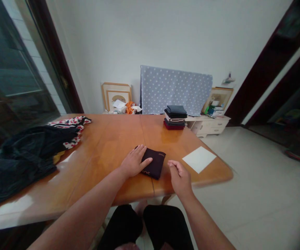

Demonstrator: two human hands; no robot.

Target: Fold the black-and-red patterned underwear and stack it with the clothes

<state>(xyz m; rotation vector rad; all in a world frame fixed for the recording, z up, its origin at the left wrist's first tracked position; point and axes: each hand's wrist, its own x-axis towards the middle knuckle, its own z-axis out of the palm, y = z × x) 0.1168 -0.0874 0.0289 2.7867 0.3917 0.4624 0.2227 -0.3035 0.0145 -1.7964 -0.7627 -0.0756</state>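
A dark folded garment (155,165) with pale lettering lies as a small packet near the front edge of the wooden table. My left hand (134,161) rests flat on its left part, with the fingers stretched out and the thumb apart. Just right of the packet, my right hand (180,177) is held with its fingers curled in against the thumb. It appears apart from the cloth, and nothing shows in its grip. Farther right lies a white rectangular sheet (199,159).
A neat stack of folded clothes (175,119) stands at the table's back right. Loose dark clothes (27,152) are heaped along its left side. Behind the table are a polka-dot cloth (174,88), framed pictures (117,92) and a low white cabinet (208,125).
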